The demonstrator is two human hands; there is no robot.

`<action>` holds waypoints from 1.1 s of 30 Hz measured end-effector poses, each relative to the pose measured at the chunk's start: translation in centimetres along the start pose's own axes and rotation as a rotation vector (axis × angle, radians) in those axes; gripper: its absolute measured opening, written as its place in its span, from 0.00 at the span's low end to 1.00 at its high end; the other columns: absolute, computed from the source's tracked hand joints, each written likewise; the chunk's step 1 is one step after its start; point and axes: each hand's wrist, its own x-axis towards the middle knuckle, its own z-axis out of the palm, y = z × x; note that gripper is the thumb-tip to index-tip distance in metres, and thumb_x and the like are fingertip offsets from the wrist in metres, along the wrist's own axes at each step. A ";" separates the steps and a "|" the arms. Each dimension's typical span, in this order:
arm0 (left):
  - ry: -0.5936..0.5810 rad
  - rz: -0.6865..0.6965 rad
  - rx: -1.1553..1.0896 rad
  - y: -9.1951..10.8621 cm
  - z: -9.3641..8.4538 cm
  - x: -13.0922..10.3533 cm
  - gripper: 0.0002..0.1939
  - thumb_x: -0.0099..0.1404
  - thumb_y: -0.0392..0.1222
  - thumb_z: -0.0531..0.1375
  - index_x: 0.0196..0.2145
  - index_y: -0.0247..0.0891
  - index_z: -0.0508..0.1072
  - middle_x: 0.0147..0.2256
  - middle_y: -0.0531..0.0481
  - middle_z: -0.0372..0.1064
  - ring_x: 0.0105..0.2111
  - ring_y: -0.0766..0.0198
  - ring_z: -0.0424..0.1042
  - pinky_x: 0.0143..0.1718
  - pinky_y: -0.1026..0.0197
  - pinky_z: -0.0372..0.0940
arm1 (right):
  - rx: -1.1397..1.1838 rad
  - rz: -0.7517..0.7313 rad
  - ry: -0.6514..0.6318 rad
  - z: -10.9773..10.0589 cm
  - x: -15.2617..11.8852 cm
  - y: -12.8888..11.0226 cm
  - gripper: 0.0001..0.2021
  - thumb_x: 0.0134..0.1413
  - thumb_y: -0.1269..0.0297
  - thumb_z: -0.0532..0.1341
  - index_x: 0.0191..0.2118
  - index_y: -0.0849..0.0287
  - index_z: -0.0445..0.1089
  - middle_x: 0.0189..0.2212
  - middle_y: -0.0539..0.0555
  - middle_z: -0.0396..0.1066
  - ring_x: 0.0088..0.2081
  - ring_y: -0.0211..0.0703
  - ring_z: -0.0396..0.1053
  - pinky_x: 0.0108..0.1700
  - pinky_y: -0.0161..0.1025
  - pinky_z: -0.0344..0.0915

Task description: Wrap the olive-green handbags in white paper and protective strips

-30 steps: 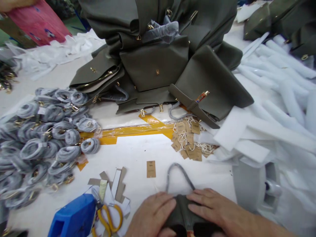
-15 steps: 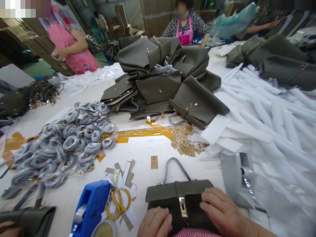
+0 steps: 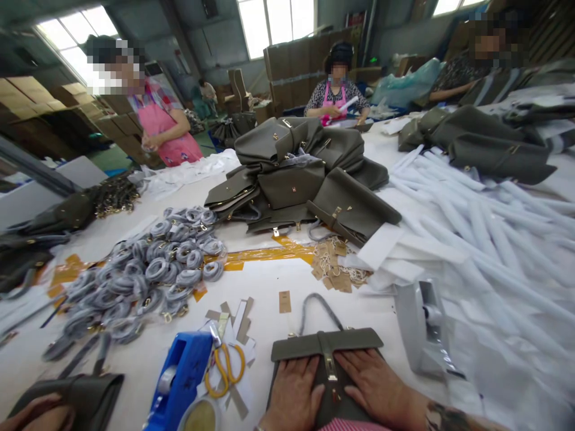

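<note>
An olive-green handbag [image 3: 309, 346] with a grey wrapped handle [image 3: 320, 306] and a gold clasp lies flat at the near table edge. My left hand [image 3: 294, 392] rests palm down on its front, left of the clasp strap. My right hand [image 3: 377, 386] lies flat on the bag to the right of the strap. Both hands press on the bag with fingers spread; neither grasps it.
A blue tape dispenser [image 3: 179, 380] and yellow scissors [image 3: 224, 368] lie left of the bag. A heap of grey wrapped coils [image 3: 148, 272], paper tags [image 3: 335, 266], a pile of olive bags [image 3: 296, 176], white foam strips [image 3: 476, 221] and a grey dispenser [image 3: 422, 326] crowd the table. Other people stand beyond it.
The view has tilted up, showing more of the room. My hands slid down from the bag's top edge to lie flat on its front on either side of the clasp.
</note>
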 end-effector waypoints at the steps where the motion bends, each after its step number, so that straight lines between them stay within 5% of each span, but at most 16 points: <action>1: -0.006 -0.020 0.001 0.2 -0.2 0.1 0.31 0.72 0.62 0.51 0.68 0.50 0.60 0.69 0.49 0.55 0.70 0.47 0.52 0.72 0.37 0.41 | 0.006 0.006 -0.011 -0.4 -0.1 -0.4 0.33 0.66 0.53 0.59 0.72 0.55 0.54 0.68 0.63 0.58 0.67 0.67 0.57 0.67 0.68 0.53; 6: 0.080 -0.015 0.029 0.8 0.5 0.4 0.30 0.72 0.60 0.51 0.68 0.51 0.60 0.67 0.48 0.59 0.68 0.47 0.55 0.71 0.37 0.43 | 0.086 -0.110 0.105 -3.2 0.5 -2.6 0.30 0.62 0.71 0.56 0.70 0.55 0.58 0.67 0.61 0.61 0.66 0.55 0.60 0.68 0.54 0.58; 11: 0.197 -0.053 0.110 1.9 1.1 1.4 0.35 0.67 0.64 0.56 0.63 0.38 0.68 0.60 0.37 0.65 0.62 0.42 0.60 0.69 0.38 0.47 | 0.375 0.024 0.357 -6.1 6.0 -0.8 0.22 0.67 0.65 0.52 0.63 0.59 0.67 0.54 0.62 0.75 0.55 0.50 0.72 0.60 0.49 0.67; 15: 0.209 -0.127 0.127 2.3 0.7 3.2 0.37 0.57 0.63 0.68 0.57 0.37 0.72 0.54 0.39 0.68 0.56 0.42 0.64 0.63 0.40 0.55 | 0.454 0.208 0.319 -7.2 10.7 1.9 0.13 0.62 0.66 0.57 0.49 0.61 0.74 0.39 0.58 0.78 0.42 0.50 0.75 0.48 0.45 0.68; 20: 0.182 -0.152 0.106 2.0 0.0 4.8 0.39 0.50 0.65 0.72 0.52 0.39 0.74 0.53 0.40 0.69 0.55 0.41 0.64 0.60 0.38 0.58 | 0.511 0.252 0.231 -6.6 13.1 4.1 0.05 0.54 0.72 0.59 0.36 0.59 0.72 0.28 0.50 0.76 0.29 0.41 0.71 0.34 0.35 0.63; 26: 0.090 -0.144 0.096 2.2 -1.0 5.9 0.33 0.47 0.64 0.74 0.43 0.37 0.77 0.46 0.41 0.73 0.51 0.42 0.69 0.57 0.41 0.63 | 0.546 0.279 0.228 -7.1 12.7 3.7 0.05 0.57 0.70 0.58 0.35 0.58 0.72 0.28 0.50 0.75 0.30 0.40 0.71 0.36 0.35 0.63; 30: -0.012 -0.157 0.059 1.9 -1.5 6.4 0.31 0.50 0.59 0.74 0.45 0.35 0.77 0.45 0.41 0.75 0.48 0.44 0.72 0.53 0.45 0.67 | 0.509 0.220 0.240 -7.3 9.3 1.3 0.09 0.60 0.68 0.58 0.42 0.58 0.74 0.36 0.53 0.77 0.39 0.44 0.73 0.45 0.38 0.66; 33: -0.041 -0.141 0.019 1.7 -1.8 6.5 0.27 0.53 0.57 0.72 0.45 0.38 0.78 0.46 0.42 0.76 0.49 0.45 0.73 0.54 0.47 0.67 | 0.362 0.169 0.093 -6.3 6.5 -0.7 0.11 0.63 0.63 0.58 0.46 0.57 0.75 0.44 0.57 0.77 0.46 0.50 0.73 0.52 0.44 0.66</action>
